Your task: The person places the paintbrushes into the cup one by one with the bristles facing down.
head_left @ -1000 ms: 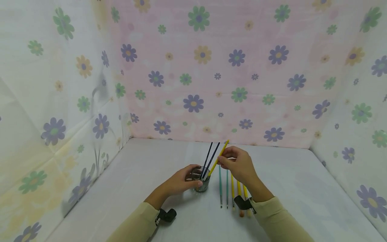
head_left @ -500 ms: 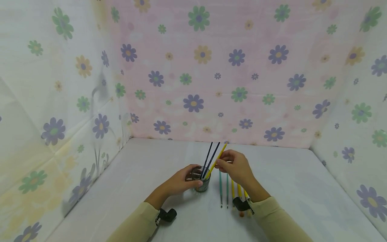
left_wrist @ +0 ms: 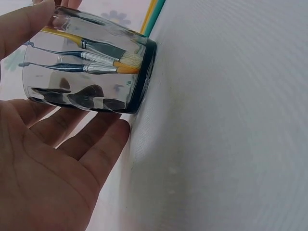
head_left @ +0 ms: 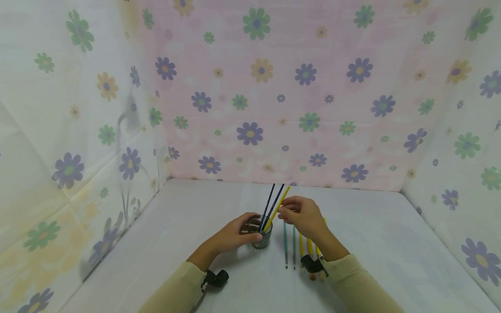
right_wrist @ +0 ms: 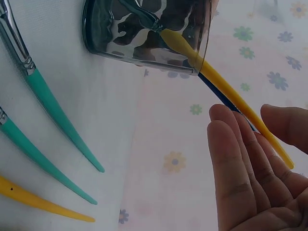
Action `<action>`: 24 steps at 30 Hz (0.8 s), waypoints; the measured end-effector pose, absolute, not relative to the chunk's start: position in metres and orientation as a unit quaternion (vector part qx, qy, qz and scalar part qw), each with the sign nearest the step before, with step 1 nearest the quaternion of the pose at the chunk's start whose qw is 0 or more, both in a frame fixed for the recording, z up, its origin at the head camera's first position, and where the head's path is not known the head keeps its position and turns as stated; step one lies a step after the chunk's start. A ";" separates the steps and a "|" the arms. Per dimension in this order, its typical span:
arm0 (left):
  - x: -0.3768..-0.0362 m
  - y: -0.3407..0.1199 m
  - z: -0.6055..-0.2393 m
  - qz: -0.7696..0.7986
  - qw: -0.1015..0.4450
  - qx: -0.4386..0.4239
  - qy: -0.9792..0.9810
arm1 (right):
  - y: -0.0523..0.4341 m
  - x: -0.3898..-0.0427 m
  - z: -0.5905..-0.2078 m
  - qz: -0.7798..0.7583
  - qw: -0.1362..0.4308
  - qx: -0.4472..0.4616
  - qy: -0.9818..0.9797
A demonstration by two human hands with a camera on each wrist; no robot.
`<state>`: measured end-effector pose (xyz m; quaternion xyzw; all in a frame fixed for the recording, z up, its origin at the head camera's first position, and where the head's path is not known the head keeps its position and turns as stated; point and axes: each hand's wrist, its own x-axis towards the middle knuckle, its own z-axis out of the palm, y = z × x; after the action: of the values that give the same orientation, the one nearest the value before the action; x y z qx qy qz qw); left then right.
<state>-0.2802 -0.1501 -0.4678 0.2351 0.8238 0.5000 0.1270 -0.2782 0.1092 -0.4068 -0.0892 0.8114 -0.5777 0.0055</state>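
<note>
My left hand point(head_left: 235, 232) holds a clear drinking glass point(left_wrist: 144, 72) upright on the table, thumb and fingers around its sides. Two paintbrushes with dark blue handles point(head_left: 267, 206) stand in it, bristles down. A paintbrush with a yellow handle point(right_wrist: 228, 89) leans beside them, its pale flat bristles near the bottom in the left wrist view. At the upper part of that handle is my right hand point(head_left: 307, 215), fingers extended and thumb parted from them, with the handle passing between; in the right wrist view the grip looks loosened.
Right of the glass, two paintbrushes with teal handles point(right_wrist: 62, 115) lie on the white table point(head_left: 391, 243). Several yellow-handled paintbrushes point(head_left: 301, 243) lie beside them, partly hidden under my right wrist. Flowered cloth walls point(head_left: 250, 87) enclose the table at back and sides.
My right hand has lowered the yellow paintbrush into the glass, and its handle has tilted left toward the blue ones. The fingers have loosened around it. My left hand has stayed on the glass.
</note>
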 end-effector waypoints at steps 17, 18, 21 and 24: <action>-0.276 -0.147 -0.468 0.493 0.084 0.208 0.841 | 0.131 -0.281 -0.395 -0.545 0.001 -0.083 0.834; -0.276 -0.147 -0.468 0.493 0.083 0.205 0.842 | 0.134 -0.281 -0.395 -0.545 0.000 -0.085 0.834; -0.276 -0.146 -0.468 0.495 0.081 0.198 0.842 | 0.140 -0.282 -0.392 -0.546 -0.001 -0.090 0.833; -0.276 -0.146 -0.468 0.496 0.082 0.193 0.843 | 0.146 -0.283 -0.389 -0.546 -0.001 -0.096 0.832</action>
<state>-0.2764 -0.1464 -0.4681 0.1928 0.8427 0.4960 0.0815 -0.2826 0.1462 -0.3893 -0.0961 0.8325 -0.5457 -0.0006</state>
